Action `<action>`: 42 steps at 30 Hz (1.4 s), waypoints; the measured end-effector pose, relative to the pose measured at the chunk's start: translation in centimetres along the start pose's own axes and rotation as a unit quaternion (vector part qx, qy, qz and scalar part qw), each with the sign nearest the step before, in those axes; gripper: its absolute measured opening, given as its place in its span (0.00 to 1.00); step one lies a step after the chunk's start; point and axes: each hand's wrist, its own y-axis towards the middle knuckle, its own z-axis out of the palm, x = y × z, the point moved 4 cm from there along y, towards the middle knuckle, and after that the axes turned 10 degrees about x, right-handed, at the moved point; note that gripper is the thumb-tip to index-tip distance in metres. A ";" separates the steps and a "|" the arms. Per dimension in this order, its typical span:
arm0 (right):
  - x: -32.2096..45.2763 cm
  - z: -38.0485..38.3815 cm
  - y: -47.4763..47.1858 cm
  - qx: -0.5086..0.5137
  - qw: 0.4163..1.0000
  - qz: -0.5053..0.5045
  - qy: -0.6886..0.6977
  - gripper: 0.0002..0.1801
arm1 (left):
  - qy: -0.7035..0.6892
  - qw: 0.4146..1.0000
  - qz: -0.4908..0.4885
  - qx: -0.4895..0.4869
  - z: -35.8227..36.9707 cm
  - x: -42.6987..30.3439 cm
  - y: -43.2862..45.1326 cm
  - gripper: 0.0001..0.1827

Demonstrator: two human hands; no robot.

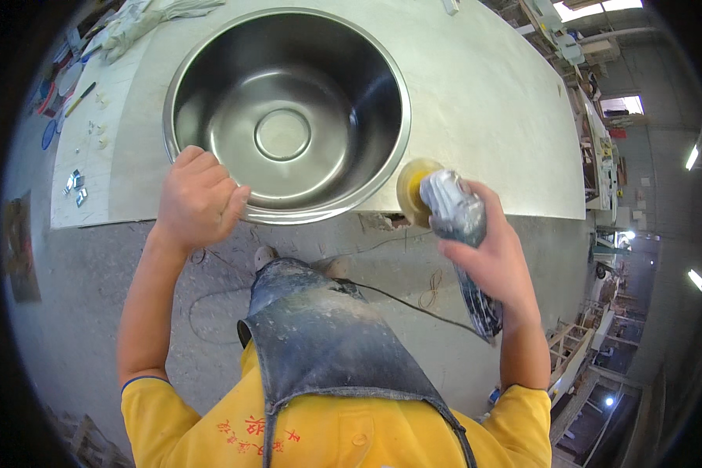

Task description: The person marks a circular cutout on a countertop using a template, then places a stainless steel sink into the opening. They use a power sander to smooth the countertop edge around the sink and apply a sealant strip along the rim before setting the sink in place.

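Note:
A round stainless steel sink bowl (337,207) rests on a pale workbench (491,111), its rim reaching past the near edge. My left hand (199,199) grips the near left part of that rim, thumb on top. In my right hand (491,240) is a corded angle grinder (456,213), held around its head and body. Its yellow disc (414,190) is upright beside the bowl's right rim; whether the two touch I cannot tell. The disc looks blurred.
Small shiny metal pieces (76,186) and a thin tool with a yellow and black handle (81,99) lie at the bench's left. Cloth gloves or rags (134,29) are at the far left. The grinder's black cord (409,305) runs past my apron; more cables lie on the floor.

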 end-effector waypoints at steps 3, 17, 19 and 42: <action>1.5 0.5 -2.0 0.064 0.997 -0.041 -0.031 0.48 | 0.016 0.999 -0.026 0.011 1.1 -2.5 0.5 0.18; 1.8 2.0 -1.5 0.118 0.991 -0.046 -0.052 0.48 | 0.028 0.999 -0.030 0.012 2.6 -2.8 -0.2 0.15; 0.4 1.1 -0.7 0.080 0.995 -0.009 -0.052 0.49 | 0.014 1.000 -0.004 0.007 2.6 -2.3 -0.5 0.15; 1.1 1.8 -1.7 0.121 0.991 -0.051 -0.034 0.48 | 0.032 0.999 -0.041 0.013 3.7 -4.6 1.8 0.17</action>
